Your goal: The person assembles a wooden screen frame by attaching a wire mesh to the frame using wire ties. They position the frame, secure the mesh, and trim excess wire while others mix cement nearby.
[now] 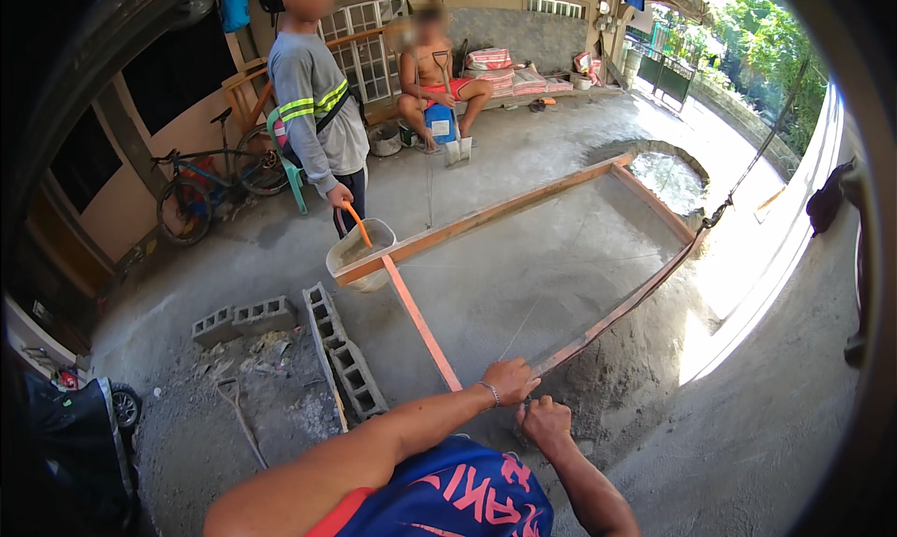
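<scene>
Pink-lettered blue shirt shows below left hand and right hand, fingers curled closed near the wooden frame, anything held unclear.

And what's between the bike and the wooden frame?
The head view shows a green chair, a standing person and a bucket partly hidden by the frame.

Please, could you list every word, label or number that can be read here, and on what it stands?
Blue shirt: large pink lettering, partly lost in folds; I do not copy wording.
Red-and-white sacks: print too small to read.
Blue container: white label, too small to read.
</scene>
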`<state>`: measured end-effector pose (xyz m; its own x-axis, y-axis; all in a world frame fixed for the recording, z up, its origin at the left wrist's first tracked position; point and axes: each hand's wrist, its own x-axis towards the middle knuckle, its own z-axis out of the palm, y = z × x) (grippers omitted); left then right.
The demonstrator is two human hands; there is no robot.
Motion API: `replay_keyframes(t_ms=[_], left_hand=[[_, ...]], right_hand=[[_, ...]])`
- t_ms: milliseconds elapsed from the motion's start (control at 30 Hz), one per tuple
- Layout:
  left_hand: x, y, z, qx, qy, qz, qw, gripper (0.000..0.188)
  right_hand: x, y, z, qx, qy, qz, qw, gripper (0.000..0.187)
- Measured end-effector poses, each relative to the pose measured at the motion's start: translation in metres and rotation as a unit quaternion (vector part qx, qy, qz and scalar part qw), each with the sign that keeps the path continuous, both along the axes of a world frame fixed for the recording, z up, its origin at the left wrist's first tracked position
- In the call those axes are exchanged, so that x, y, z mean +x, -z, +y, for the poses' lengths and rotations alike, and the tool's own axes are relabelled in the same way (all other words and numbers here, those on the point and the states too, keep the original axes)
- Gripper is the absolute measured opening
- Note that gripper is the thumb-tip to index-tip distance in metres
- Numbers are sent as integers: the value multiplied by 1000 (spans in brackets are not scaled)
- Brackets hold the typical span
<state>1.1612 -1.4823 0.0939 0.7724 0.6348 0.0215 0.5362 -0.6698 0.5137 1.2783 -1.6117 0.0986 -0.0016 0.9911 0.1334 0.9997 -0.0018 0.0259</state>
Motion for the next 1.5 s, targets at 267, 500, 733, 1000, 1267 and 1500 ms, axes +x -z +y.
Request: replay_keyframes(t_ms=[267, 500, 733, 1000, 1267, 1500], left_hand=[[-8, 10, 2, 20, 3, -33, 999, 39], [-15, 11, 3, 40, 39, -56, 997, 38], [-18, 12, 4, 25, 30, -61, 997, 38], [-19, -2, 9, 30, 37, -43, 998, 40], [-16, -12, 5, 49, 22, 9, 999, 44], [-23, -29, -2, -27, -13, 71, 997, 48]], right_hand=[[12, 5, 2, 46, -39, 112, 992, 38], [13, 35, 0, 71, 30, 341, 937, 42], [4, 40, -2, -80, 197, 684, 698, 44], [15, 14, -1, -140, 159, 599, 772, 50], [11, -11, -5, -96, 121, 445, 882, 48], [1, -15, 0, -80, 95, 402, 907, 38]])
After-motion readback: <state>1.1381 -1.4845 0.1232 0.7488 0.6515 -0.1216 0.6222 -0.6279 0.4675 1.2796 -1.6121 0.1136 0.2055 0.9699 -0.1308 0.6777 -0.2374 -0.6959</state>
